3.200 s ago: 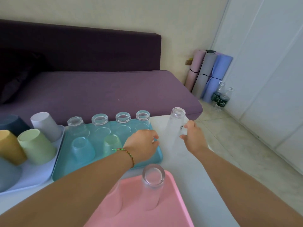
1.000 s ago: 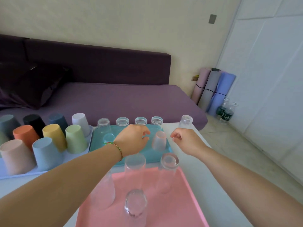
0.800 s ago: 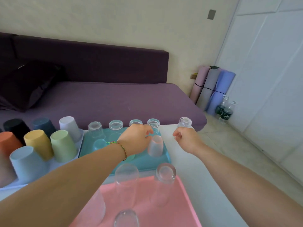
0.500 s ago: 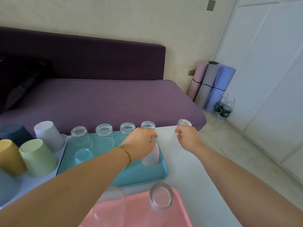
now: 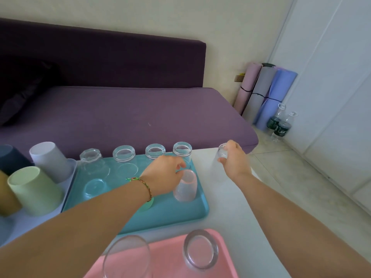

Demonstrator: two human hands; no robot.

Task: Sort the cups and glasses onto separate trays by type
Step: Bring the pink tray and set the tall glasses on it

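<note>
My right hand [image 5: 234,160] grips the top of a tall clear glass [image 5: 217,169] that stands upside down on the white table, just right of the teal tray [image 5: 172,215]. My left hand [image 5: 163,175] is over that tray, its curled fingers on the top of a small pink frosted glass [image 5: 185,186]. Short clear glasses [image 5: 123,155] line the tray's back edge, with a small blue glass [image 5: 94,187] in front and a green one [image 5: 146,205] partly under my wrist. Two tall glasses [image 5: 200,249] stand on the pink tray [image 5: 218,255].
Coloured plastic cups [image 5: 34,189] stand upside down on a pale tray [image 5: 70,173] at the left. A purple sofa [image 5: 130,117] runs behind the table [image 5: 236,217]. Rolled mats [image 5: 267,93] and water bottles [image 5: 281,127] stand on the floor at the right.
My left hand has moved right onto the top of the pink glass. My right hand has reached forward and closed round the tall glass on the table.
</note>
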